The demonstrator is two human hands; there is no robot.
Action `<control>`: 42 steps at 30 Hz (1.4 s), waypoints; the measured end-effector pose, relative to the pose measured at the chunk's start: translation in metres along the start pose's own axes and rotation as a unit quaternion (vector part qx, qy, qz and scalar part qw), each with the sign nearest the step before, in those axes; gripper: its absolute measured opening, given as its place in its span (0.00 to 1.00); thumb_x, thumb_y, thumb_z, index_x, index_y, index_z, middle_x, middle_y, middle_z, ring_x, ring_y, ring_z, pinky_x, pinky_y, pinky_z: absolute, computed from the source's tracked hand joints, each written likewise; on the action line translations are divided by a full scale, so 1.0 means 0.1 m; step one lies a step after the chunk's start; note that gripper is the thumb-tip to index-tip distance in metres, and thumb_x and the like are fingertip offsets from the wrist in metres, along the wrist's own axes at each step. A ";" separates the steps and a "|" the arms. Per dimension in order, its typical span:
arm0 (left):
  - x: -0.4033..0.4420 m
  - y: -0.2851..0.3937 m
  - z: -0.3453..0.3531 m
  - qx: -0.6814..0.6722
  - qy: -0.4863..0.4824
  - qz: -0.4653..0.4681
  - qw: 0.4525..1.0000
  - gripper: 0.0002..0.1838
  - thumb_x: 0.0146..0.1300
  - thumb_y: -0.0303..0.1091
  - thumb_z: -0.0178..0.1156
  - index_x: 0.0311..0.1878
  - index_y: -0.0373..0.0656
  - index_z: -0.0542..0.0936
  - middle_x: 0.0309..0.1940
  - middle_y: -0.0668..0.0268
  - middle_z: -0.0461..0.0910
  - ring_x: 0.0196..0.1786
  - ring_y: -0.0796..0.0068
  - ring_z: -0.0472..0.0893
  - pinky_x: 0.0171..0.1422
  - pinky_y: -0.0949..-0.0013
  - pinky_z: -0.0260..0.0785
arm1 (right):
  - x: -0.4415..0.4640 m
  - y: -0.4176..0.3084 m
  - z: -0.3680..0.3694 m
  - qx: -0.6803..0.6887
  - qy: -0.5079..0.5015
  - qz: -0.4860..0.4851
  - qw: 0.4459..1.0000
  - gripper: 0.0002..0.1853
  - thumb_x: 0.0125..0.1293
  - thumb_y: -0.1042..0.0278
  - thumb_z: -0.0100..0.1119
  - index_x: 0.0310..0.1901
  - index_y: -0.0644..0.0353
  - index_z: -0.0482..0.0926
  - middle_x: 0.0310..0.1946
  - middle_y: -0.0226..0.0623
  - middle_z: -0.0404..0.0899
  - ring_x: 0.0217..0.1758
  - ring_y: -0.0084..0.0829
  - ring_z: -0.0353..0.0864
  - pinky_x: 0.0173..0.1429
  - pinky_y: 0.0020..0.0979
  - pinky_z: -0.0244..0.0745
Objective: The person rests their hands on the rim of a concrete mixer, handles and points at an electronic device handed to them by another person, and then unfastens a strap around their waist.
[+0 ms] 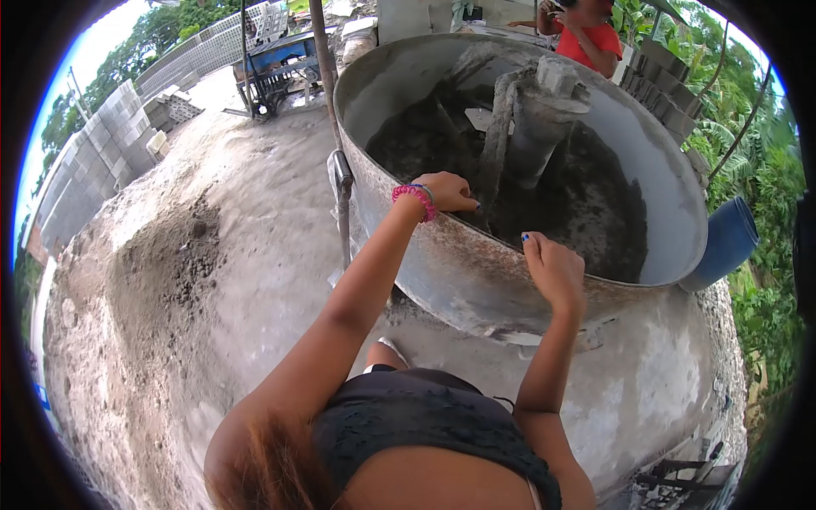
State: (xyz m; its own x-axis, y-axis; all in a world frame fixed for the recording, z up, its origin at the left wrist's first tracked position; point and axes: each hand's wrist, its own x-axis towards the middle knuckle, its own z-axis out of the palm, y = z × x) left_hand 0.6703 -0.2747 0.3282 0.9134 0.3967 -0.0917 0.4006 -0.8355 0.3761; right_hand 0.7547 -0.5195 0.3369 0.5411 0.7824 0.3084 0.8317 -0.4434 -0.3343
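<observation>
A large round concrete mixer drum (476, 289) stands in front of me, its metal wall rusty and crusted with cement. Dark grey mix (603, 204) covers its floor. A thick cement-coated central post (544, 127) with mixing arms rises inside. My left hand (448, 191), with a pink coil band at the wrist, is closed over the near rim, fingers bent inward. Farther right, my right hand (555, 270) grips the same rim, its thumb on top and its other fingers curled, partly hidden.
Across the drum is a person in a red shirt (586, 42). Concrete blocks are stacked at left (93, 153) and behind right (659, 89). A blue barrel (724, 242) leans beside the drum. A thin metal post (327, 76) stands at its left; sandy rubble (191, 246) lies on the ground.
</observation>
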 end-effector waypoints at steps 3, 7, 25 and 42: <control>0.00 0.01 0.00 0.002 -0.001 -0.001 1.000 0.28 0.55 0.60 0.55 0.45 0.46 0.82 0.45 0.61 0.81 0.50 0.60 0.79 0.54 0.61 0.69 | 0.00 0.00 0.01 -0.003 0.003 -0.002 1.000 0.18 0.70 0.54 0.42 0.40 0.53 0.81 0.28 0.39 0.82 0.32 0.43 0.80 0.38 0.42 0.72; 0.02 0.00 0.00 0.011 -0.017 -0.006 1.000 0.27 0.56 0.61 0.56 0.46 0.47 0.81 0.44 0.61 0.81 0.49 0.61 0.79 0.54 0.63 0.69 | 0.00 -0.01 0.00 -0.007 -0.003 0.005 1.000 0.18 0.70 0.53 0.41 0.40 0.53 0.81 0.28 0.39 0.82 0.32 0.43 0.80 0.38 0.42 0.72; 0.04 -0.01 0.01 0.006 -0.012 -0.007 1.000 0.28 0.56 0.61 0.56 0.46 0.46 0.81 0.44 0.60 0.81 0.49 0.61 0.79 0.54 0.62 0.69 | 0.00 0.01 0.03 -0.018 0.015 -0.012 1.000 0.18 0.69 0.54 0.42 0.39 0.54 0.81 0.28 0.40 0.81 0.33 0.44 0.80 0.38 0.43 0.72; 0.02 0.00 0.01 0.007 -0.025 0.000 1.000 0.28 0.54 0.61 0.56 0.47 0.47 0.81 0.46 0.63 0.81 0.51 0.61 0.79 0.56 0.62 0.69 | 0.02 0.05 0.05 0.054 0.080 -0.037 0.995 0.16 0.67 0.55 0.49 0.45 0.57 0.79 0.46 0.41 0.78 0.46 0.43 0.78 0.48 0.40 0.72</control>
State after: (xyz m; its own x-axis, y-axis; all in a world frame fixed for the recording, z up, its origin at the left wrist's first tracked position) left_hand 0.6720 -0.2743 0.3271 0.9159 0.3772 -0.1372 0.4008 -0.8410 0.3634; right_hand 0.7589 -0.5180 0.3310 0.4985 0.7284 0.4701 0.8567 -0.3310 -0.3956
